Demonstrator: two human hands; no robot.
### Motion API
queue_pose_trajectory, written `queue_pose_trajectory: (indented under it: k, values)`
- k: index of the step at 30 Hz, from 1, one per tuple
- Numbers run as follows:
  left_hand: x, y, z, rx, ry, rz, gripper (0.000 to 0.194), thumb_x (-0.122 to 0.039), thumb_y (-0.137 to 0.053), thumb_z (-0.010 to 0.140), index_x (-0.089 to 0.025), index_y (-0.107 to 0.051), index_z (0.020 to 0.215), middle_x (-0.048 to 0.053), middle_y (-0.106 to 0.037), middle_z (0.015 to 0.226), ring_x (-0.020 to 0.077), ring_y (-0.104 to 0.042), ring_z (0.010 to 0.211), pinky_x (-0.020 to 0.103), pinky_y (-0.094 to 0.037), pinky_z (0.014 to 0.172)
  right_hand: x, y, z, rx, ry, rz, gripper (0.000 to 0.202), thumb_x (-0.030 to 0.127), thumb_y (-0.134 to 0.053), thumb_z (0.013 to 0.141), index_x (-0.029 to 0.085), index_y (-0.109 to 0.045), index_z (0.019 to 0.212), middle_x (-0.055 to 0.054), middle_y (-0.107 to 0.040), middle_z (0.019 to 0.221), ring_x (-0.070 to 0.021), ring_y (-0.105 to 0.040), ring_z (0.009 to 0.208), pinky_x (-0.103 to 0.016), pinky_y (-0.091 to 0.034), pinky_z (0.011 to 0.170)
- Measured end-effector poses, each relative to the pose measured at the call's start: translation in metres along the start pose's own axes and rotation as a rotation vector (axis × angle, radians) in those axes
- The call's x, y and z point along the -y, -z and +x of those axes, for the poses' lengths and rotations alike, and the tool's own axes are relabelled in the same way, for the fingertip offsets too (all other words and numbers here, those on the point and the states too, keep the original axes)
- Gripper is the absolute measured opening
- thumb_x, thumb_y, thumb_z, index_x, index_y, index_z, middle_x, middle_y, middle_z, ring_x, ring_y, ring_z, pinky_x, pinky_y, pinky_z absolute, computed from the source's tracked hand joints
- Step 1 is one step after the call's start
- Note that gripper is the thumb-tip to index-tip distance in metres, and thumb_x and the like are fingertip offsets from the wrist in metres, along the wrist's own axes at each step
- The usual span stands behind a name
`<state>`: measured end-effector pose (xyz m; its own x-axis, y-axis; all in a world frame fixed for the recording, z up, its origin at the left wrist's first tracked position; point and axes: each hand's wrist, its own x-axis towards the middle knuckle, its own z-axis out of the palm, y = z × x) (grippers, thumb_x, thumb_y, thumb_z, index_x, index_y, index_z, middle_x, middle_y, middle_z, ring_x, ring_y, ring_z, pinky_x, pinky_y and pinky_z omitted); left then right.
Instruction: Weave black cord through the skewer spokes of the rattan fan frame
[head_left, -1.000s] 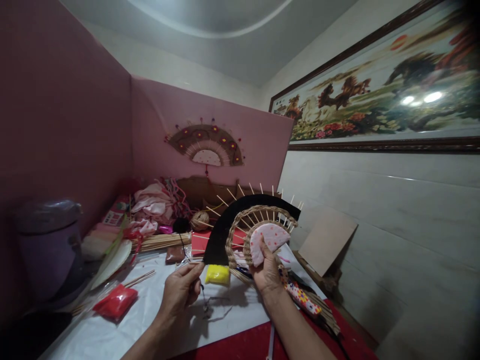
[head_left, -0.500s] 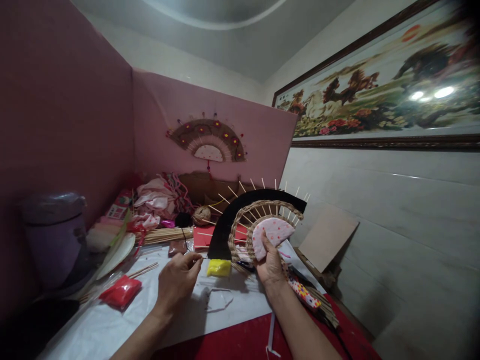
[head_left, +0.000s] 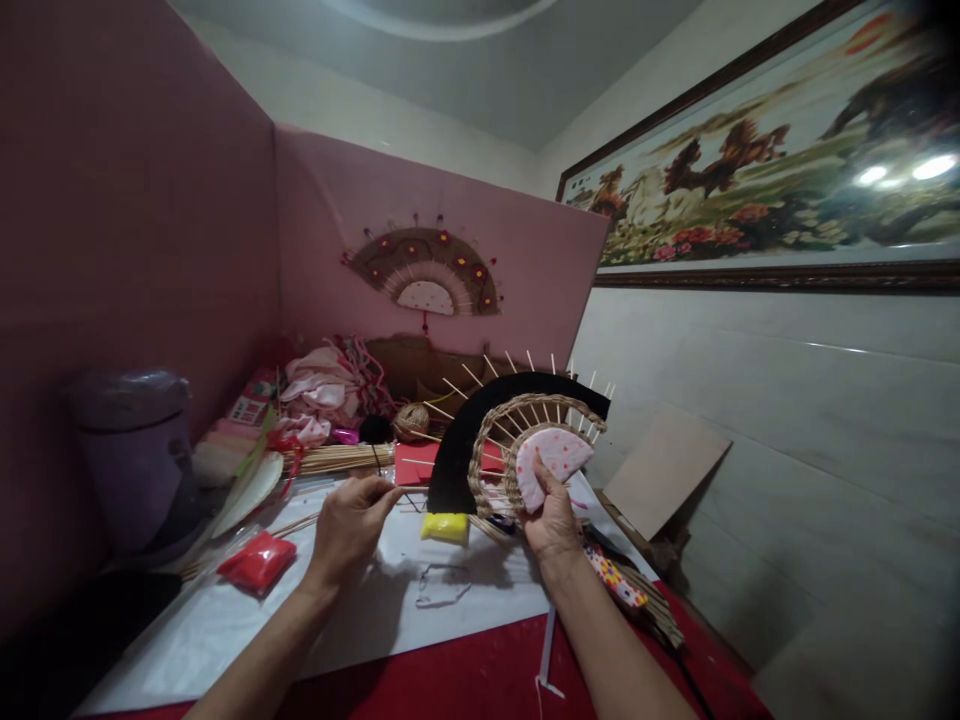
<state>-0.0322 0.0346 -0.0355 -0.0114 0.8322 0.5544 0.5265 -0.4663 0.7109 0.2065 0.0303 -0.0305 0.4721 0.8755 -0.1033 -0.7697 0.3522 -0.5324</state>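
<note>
My right hand (head_left: 551, 520) is closed round the pink dotted half-circle base (head_left: 551, 462) of a handmade fan, thumb on its front. Thin sticks spread out from this base. They pass a braided straw band (head_left: 480, 450) and a wide black band (head_left: 457, 440), and their tips stick out beyond it. To the left, my left hand (head_left: 352, 525) pinches a thin strand of black yarn (head_left: 409, 500) close to the fan's lowest left stick. The fingertips partly hide the strand. A black yarn ball (head_left: 376, 430) lies behind that hand, with a strand hanging from it.
A yellow packet (head_left: 444, 528) lies under the fan and a red packet (head_left: 259, 563) at left. Bundled sticks (head_left: 337, 460), a twine ball (head_left: 411, 421) and pink cloth (head_left: 322, 385) are behind. A finished fan (head_left: 427, 270) hangs on the pink board. A lidded bin (head_left: 135, 460) stands left.
The view has shifted slightly, so the scene sits a little to the right. My left hand stays pinched beside the fan's left end, and my right hand keeps its hold on the base.
</note>
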Motion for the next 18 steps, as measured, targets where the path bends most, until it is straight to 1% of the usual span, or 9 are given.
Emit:
queue_pose_trajectory:
  k: [3,5,13,18]
  values:
    - [-0.0006,-0.0023,-0.0004,0.045,0.090,-0.142,0.027,-0.044,-0.058,0.072,-0.019,-0.065,0.064,-0.001,-0.057,0.054,0.0138,-0.048,0.052,0.024,-0.035,0.051,-0.0003,0.0023,0.0031,0.008,-0.001,0.007,0.030,0.012,-0.070,0.058,0.019,-0.063,0.087,0.003,-0.071,0.072,-0.0124,-0.066,0.061,-0.024,-0.056,0.059]
    - [0.0002,-0.0034,-0.0005,0.054,0.101,-0.150,0.029,-0.046,-0.058,0.072,-0.019,-0.065,0.065,-0.001,-0.056,0.053,0.0134,-0.047,0.052,0.023,-0.034,0.050,-0.0006,0.0034,0.0048,0.007,-0.006,0.015,0.032,0.012,-0.071,0.057,0.019,-0.063,0.087,0.002,-0.071,0.073,-0.0127,-0.066,0.061,-0.024,-0.056,0.058]
    - [0.0007,-0.0018,-0.0025,-0.056,0.030,-0.033,0.022,-0.040,-0.057,0.074,-0.021,-0.065,0.068,-0.001,-0.065,0.064,0.0148,-0.055,0.061,0.024,-0.038,0.060,-0.0019,0.0038,0.0071,-0.002,0.023,-0.001,0.033,0.016,-0.072,0.059,0.019,-0.062,0.090,0.003,-0.071,0.072,-0.0141,-0.066,0.060,-0.027,-0.056,0.058]
    - [0.0007,-0.0009,-0.0034,-0.075,0.004,-0.007,0.020,-0.039,-0.057,0.075,-0.021,-0.065,0.070,0.000,-0.066,0.066,0.0154,-0.056,0.063,0.024,-0.038,0.061,-0.0016,0.0044,0.0083,-0.010,0.009,0.017,0.034,0.016,-0.072,0.060,0.019,-0.061,0.092,0.003,-0.071,0.071,-0.0141,-0.066,0.062,-0.026,-0.056,0.058]
